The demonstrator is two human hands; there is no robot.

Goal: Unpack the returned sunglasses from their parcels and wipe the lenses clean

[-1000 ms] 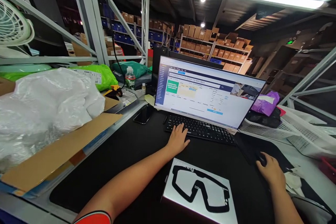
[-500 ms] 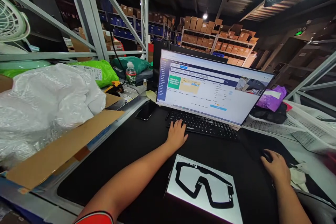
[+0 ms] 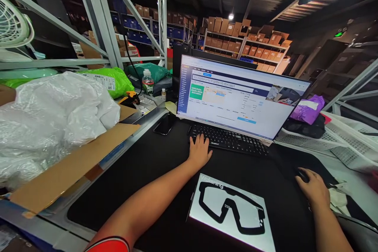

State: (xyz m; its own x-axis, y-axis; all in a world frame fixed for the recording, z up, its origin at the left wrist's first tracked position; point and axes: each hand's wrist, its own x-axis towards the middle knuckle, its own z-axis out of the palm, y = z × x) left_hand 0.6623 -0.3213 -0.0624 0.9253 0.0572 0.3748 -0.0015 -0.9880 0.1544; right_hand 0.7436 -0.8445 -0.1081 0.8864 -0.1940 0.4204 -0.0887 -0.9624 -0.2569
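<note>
My left hand (image 3: 199, 150) rests flat on the left end of a black keyboard (image 3: 233, 141), fingers spread over the keys. My right hand (image 3: 314, 187) is cupped over a black mouse (image 3: 301, 173) on the black desk mat (image 3: 153, 165). Behind the keyboard a wide monitor (image 3: 236, 96) shows a form page with a green panel. Between my forearms lies a white box printed with a black goggle outline (image 3: 232, 210).
A black phone (image 3: 164, 123) lies left of the keyboard. An open cardboard box (image 3: 71, 161) with clear plastic bags (image 3: 50, 114) fills the left. A bottle (image 3: 147, 82), green parcels, a white basket (image 3: 307, 138) with a purple bag, and metal racking surround the desk.
The view has tilted down slightly and shifted. The page on the monitor has changed a little. Both hands stay on the keyboard and the mouse.
</note>
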